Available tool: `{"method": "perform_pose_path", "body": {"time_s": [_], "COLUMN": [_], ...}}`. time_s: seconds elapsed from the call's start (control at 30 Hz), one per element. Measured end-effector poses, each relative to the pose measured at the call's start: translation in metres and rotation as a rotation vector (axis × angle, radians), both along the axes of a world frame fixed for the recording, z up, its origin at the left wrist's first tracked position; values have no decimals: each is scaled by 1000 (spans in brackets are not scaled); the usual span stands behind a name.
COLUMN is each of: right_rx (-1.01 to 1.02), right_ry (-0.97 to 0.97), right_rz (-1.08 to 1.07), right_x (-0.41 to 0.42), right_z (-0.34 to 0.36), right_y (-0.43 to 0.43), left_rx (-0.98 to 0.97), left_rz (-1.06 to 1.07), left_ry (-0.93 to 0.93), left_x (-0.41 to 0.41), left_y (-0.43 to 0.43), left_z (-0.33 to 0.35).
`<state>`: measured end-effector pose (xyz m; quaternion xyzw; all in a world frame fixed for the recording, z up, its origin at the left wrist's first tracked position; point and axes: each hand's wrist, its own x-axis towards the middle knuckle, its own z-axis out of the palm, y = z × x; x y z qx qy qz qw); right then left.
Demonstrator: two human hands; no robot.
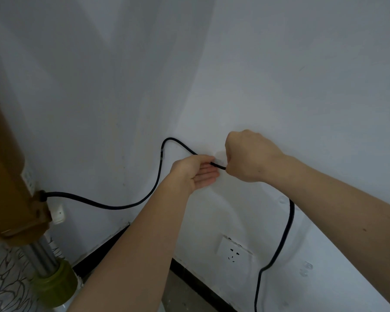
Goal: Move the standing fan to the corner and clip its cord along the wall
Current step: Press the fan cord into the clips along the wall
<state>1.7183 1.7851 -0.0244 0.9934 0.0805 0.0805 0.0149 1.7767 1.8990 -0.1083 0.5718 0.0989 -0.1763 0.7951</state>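
Note:
The standing fan (7,176), gold-brown with a chrome pole, stands in the corner at the left edge. Its black cord (113,207) leaves the fan body, rises along the white wall through a clear clip (161,154), loops over and runs to my hands. My left hand (196,171) holds the cord between thumb and straight fingers, palm up. My right hand (250,156) grips the cord in a fist against the wall. Past my right forearm the cord hangs down toward the floor. Whatever lies under my right fist is hidden.
A white wall socket (234,252) sits low on the right wall, above a black skirting board (203,282). Two more clear clips (282,200) (306,267) stick to the right wall. A patterned surface shows at the bottom left.

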Motion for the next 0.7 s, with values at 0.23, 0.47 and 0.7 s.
{"method": "perform_pose_path", "body": {"time_s": [0.23, 0.47, 0.7], "right_rx": [-134, -152, -233], "right_ry": [-134, -132, -240], "right_rz": [44, 53, 48], "right_x": [4, 5, 3], "right_z": [12, 6, -1], "right_y": [-3, -10, -16], "left_rx": [-6, -39, -56], "left_rz": [-31, -71, -119], "left_ry": [18, 36, 16], "left_x": [2, -1, -4], "left_y": [1, 4, -2], "left_z": [3, 0, -2]}}
